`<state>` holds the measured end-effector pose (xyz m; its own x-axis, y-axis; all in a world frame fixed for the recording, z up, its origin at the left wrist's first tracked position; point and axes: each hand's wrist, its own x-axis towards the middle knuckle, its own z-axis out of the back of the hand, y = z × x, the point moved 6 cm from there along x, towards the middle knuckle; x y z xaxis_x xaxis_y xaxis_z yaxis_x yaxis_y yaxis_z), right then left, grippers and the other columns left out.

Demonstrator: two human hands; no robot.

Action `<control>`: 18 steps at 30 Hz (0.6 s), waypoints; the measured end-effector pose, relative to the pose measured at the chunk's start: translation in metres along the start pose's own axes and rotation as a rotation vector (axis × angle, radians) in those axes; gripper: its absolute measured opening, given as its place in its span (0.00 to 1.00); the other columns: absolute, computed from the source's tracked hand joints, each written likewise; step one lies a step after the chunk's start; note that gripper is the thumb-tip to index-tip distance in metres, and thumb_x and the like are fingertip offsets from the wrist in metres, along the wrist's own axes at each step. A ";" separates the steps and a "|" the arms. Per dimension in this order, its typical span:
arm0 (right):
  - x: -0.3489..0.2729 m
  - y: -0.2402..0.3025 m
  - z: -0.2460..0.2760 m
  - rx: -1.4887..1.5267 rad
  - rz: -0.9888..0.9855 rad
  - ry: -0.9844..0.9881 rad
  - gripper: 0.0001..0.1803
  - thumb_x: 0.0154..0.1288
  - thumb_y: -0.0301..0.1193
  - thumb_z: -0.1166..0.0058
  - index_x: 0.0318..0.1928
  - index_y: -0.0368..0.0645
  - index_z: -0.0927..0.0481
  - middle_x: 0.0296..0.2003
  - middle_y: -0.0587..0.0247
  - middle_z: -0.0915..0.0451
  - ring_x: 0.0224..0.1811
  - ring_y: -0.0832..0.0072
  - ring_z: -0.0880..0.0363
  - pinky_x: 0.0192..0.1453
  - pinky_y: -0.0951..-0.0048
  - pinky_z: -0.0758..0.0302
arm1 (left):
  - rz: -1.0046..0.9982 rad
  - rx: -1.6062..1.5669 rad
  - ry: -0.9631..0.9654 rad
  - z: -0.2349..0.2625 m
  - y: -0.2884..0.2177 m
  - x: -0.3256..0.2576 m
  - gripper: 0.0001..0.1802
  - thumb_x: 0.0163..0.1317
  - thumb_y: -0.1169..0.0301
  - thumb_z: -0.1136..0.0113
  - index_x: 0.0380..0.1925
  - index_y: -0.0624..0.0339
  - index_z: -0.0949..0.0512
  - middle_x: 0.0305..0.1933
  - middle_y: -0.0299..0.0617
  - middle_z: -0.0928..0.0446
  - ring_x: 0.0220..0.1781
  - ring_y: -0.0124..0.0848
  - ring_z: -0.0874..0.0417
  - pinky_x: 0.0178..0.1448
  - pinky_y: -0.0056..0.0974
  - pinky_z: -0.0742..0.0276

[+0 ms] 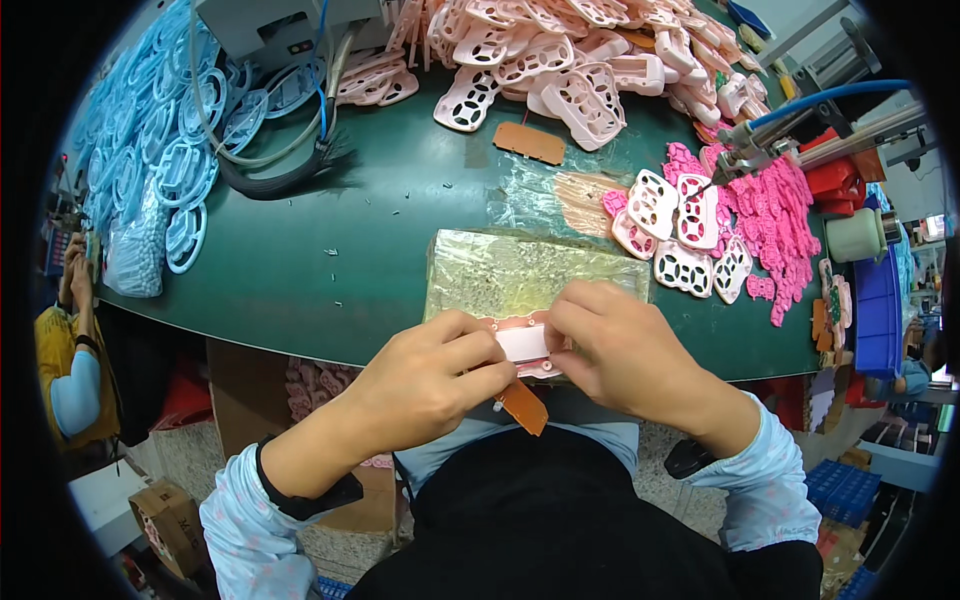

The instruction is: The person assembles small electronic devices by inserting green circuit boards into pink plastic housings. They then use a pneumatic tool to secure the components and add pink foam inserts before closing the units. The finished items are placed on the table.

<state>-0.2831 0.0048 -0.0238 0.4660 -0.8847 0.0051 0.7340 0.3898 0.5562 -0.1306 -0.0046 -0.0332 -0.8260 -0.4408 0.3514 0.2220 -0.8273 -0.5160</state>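
Close to the table's front edge, my two hands meet over a pale pink plastic shell (540,370). Inside it lies a white rectangular piece (522,344). My left hand (425,375) grips the shell's left end with bent fingers. My right hand (625,355) pinches at the right end, and its fingertips hide part of the shell. An orange-brown circuit board (525,408) hangs at a slant below my left fingertips; its wires are mostly hidden. Just behind the shell is a tape-wrapped block (530,265).
Pink plastic frames (580,100) heap at the back, with another brown board (529,143) before them. Blue rings (185,170) pile at left. A powered driver (745,150) hangs over white covers (685,270) and bright pink parts (775,215). Another person (75,350) works far left.
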 end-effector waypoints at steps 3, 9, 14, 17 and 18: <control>0.004 0.004 -0.001 -0.082 -0.008 -0.011 0.10 0.54 0.25 0.40 0.34 0.40 0.29 0.34 0.58 0.27 0.38 0.57 0.24 0.38 0.59 0.25 | -0.093 0.001 0.014 -0.002 -0.006 0.002 0.14 0.42 0.75 0.33 0.33 0.60 0.19 0.41 0.37 0.21 0.45 0.38 0.19 0.46 0.39 0.20; -0.001 -0.002 0.005 0.065 0.024 -0.016 0.13 0.55 0.26 0.38 0.41 0.41 0.25 0.36 0.58 0.24 0.40 0.56 0.23 0.39 0.60 0.24 | -0.151 0.138 0.104 -0.007 -0.018 0.001 0.11 0.48 0.72 0.38 0.34 0.60 0.22 0.49 0.40 0.20 0.49 0.35 0.20 0.47 0.38 0.21; -0.030 0.008 0.008 0.013 0.088 -0.229 0.16 0.52 0.22 0.35 0.44 0.42 0.21 0.43 0.62 0.17 0.39 0.62 0.20 0.40 0.65 0.22 | -0.180 0.149 0.098 -0.009 -0.020 -0.002 0.10 0.49 0.72 0.40 0.34 0.59 0.22 0.49 0.41 0.20 0.49 0.34 0.20 0.48 0.39 0.22; -0.036 0.008 -0.004 0.027 0.049 -0.295 0.15 0.53 0.20 0.37 0.42 0.42 0.21 0.43 0.62 0.16 0.37 0.63 0.19 0.38 0.67 0.21 | -0.213 0.164 0.075 -0.011 -0.020 -0.004 0.11 0.48 0.71 0.39 0.33 0.59 0.21 0.49 0.41 0.20 0.49 0.34 0.19 0.48 0.39 0.21; -0.038 0.007 -0.006 0.036 0.026 -0.301 0.15 0.53 0.19 0.37 0.42 0.42 0.21 0.43 0.62 0.16 0.37 0.63 0.19 0.38 0.67 0.21 | -0.233 0.174 0.053 -0.012 -0.019 -0.005 0.11 0.48 0.70 0.39 0.33 0.59 0.21 0.49 0.41 0.20 0.49 0.34 0.19 0.48 0.39 0.21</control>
<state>-0.2929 0.0426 -0.0248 0.3130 -0.9128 0.2624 0.7034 0.4084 0.5818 -0.1372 0.0177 -0.0343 -0.8901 -0.2170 0.4009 0.1048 -0.9533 -0.2832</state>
